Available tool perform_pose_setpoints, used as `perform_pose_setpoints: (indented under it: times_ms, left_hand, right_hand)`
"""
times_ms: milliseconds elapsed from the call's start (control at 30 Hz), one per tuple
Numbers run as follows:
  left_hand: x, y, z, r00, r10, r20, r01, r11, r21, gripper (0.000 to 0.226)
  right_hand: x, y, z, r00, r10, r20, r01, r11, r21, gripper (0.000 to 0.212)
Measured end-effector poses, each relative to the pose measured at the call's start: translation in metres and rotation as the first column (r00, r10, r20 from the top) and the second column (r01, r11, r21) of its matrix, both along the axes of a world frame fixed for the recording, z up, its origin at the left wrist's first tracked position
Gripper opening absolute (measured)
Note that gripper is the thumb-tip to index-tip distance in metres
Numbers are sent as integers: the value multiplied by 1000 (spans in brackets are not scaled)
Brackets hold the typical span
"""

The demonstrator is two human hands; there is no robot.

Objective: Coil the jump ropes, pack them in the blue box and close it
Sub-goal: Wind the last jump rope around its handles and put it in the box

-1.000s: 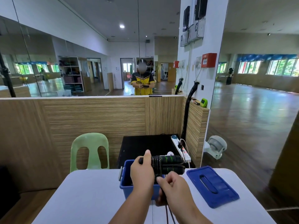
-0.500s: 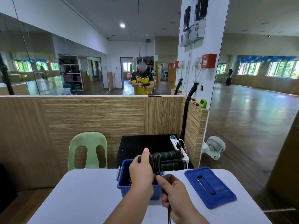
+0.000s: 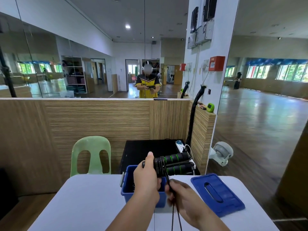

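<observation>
Black foam handles (image 3: pixel 177 163) with green rings lie side by side, one above the other, and they belong to one jump rope (image 3: pixel 166 165). Thin black cord (image 3: pixel 159 165) is wound many times around the left part of both handles. The left hand (image 3: pixel 146 179) grips the handles at that end, its fingers curled round them and its thumb sticking up. The jump rope is held in the air, just over the blue box (image 3: pixel 126 189).

From the wound part the cord runs down to the right hand (image 3: pixel 182 195). This hand is a bit blurry, but its fingers are closed on the cord. Two loose lines of cord hang from it and go off the bottom of the view.

The blue box stands on the white table (image 3: pixel 83 205), and its top is open. Something dark lies inside, but I cannot tell what it is. The blue lid (image 3: pixel 216 194) lies flat on the table to the right, apart from the box.

Behind the table stands a green plastic chair (image 3: pixel 90 157). Beside the chair is a low black stand (image 3: pixel 143 150) with a white power strip (image 3: pixel 180 145) on it. A small white fan (image 3: pixel 221 153) sits on the wooden floor to the right. A wood wall (image 3: pixel 96 120) runs across the back, with a big mirror (image 3: pixel 83 64) above it.
</observation>
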State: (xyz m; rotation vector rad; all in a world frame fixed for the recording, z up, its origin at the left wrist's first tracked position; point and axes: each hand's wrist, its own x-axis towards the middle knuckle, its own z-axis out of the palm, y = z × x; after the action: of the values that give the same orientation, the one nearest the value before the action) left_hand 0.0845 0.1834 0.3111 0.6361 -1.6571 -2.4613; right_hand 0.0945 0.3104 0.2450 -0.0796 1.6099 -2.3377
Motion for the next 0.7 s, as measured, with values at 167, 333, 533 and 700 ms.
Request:
perform_pose_setpoints:
  times_ms: [167,333,533,700]
  left_hand:
    - [2,-2,3,999,-47,-3,47,999,14,40]
    - [8,-1,7,986,-164,-26,164,986,12,36]
    - [14,-3,9,974,-218,-66,214,975,-65,31]
    - [16,-1,2,939,-308,-154,269,935,-232,32]
  right_hand:
    - [-5,12,-1,990,98,-97,-92,994,65,27]
    - [-21,33,3,977,187,-102,-160,961,227,35]
    - [-43,59,59,954,254,-160,-106,783,613,31]
    - [-67,55,124,907,397,-141,-68,469,881,43]
